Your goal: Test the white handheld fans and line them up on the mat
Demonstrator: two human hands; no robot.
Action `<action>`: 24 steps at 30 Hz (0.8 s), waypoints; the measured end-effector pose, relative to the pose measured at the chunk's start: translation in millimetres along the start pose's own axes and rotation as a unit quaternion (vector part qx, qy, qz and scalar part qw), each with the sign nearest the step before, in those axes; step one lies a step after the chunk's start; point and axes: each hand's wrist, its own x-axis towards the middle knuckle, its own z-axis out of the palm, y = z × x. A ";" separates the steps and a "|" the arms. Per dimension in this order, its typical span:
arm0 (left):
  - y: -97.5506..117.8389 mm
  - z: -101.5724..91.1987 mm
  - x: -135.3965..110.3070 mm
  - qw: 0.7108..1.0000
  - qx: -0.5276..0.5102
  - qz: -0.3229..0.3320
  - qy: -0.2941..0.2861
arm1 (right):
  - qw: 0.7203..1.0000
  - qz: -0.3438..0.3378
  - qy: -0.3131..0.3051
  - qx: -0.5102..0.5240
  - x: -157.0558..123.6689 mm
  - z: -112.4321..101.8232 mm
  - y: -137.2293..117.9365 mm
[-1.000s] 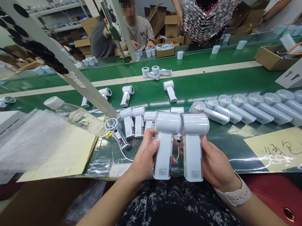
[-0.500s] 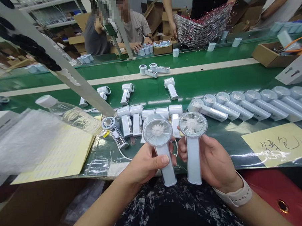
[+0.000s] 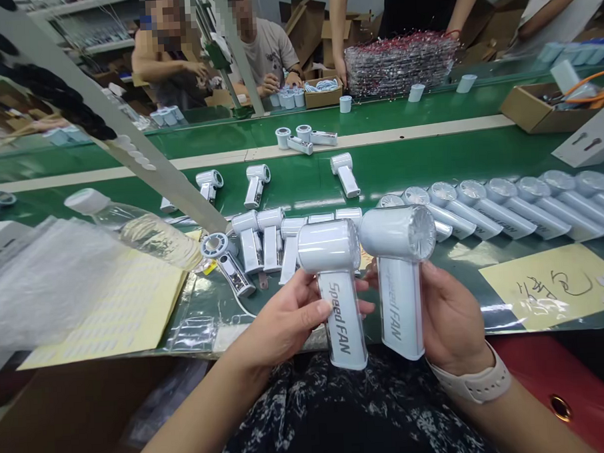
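Observation:
A white handheld fan (image 3: 341, 305) marked "Speed FAN" is gripped by my left hand (image 3: 293, 317), thumb along its handle. My right hand (image 3: 453, 317) is closed round a second handheld fan (image 3: 401, 302), also lettered and slightly higher. Both stand upright side by side, their round heads near each other and pointing right, with clear wrap over them. Behind them on the bench several unwrapped fans (image 3: 253, 245) lie in a row, partly hidden. To their left one fan (image 3: 228, 263) shows its open ring and inner electronics, beside a white cable.
Several finished-looking fans (image 3: 501, 208) line up at the right, behind a yellow handwritten sheet (image 3: 555, 285). At the left are a water bottle (image 3: 147, 233), plastic bags (image 3: 49, 284) and a slanted post (image 3: 154, 173). More fans lie on the green conveyor (image 3: 404, 162). People work opposite.
Both hands have turned their fans, so the heads now point right and the lettering shows. Across the conveyor, a person has lowered a silvery-red bundle and another has shifted their arms.

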 end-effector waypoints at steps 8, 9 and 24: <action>-1.1 -0.8 6.1 0.999 0.025 0.018 0.033 | 0.997 0.036 0.075 -0.007 2.1 7.2 3.5; -1.4 -1.3 6.8 0.999 0.026 0.015 0.033 | 0.996 0.041 0.080 -0.009 2.2 8.2 3.8; -2.8 -7.3 8.4 0.997 0.068 -0.003 0.045 | 0.990 0.054 0.128 -0.005 1.7 8.7 7.6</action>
